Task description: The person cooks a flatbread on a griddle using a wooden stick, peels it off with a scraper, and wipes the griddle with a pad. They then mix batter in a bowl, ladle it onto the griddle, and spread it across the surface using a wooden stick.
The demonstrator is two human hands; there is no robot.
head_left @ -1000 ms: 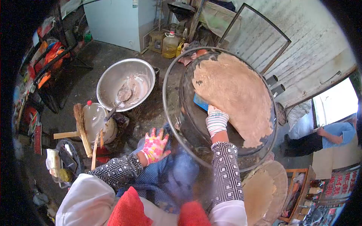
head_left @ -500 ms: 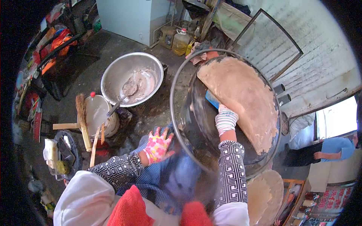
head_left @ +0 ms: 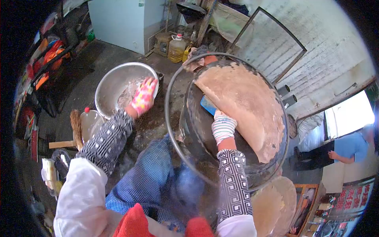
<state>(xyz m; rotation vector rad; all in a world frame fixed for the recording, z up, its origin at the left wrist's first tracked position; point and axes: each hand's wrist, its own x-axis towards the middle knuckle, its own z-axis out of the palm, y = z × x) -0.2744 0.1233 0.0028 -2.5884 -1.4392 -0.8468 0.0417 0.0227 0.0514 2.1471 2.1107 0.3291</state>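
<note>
My right hand (head_left: 224, 127), in a white striped glove, grips a blue scraper (head_left: 208, 105) beside the straight edge of a large thin pancake (head_left: 246, 106). The pancake lies as a half-moon on a round dark griddle (head_left: 197, 126). My left hand (head_left: 143, 97), in a pink and yellow flowered glove, is over the right side of a metal bowl (head_left: 106, 85), fingers stretched toward its rim. Pinkish batter (head_left: 127, 93) coats the bowl's inside. The ladle seen there earlier is hidden behind my left hand and sleeve.
A metal ring (head_left: 169, 112) surrounds the griddle. Left of me stand a white bucket (head_left: 91, 120) and a straw brush (head_left: 76, 126). Finished pancakes (head_left: 272, 205) are stacked at lower right. An oil jug (head_left: 176, 49) stands at the back; a person (head_left: 347, 148) is at far right.
My left hand has moved up and left from over my lap to the metal bowl. My right hand stays with the scraper at the pancake's edge. The view has shifted slightly.
</note>
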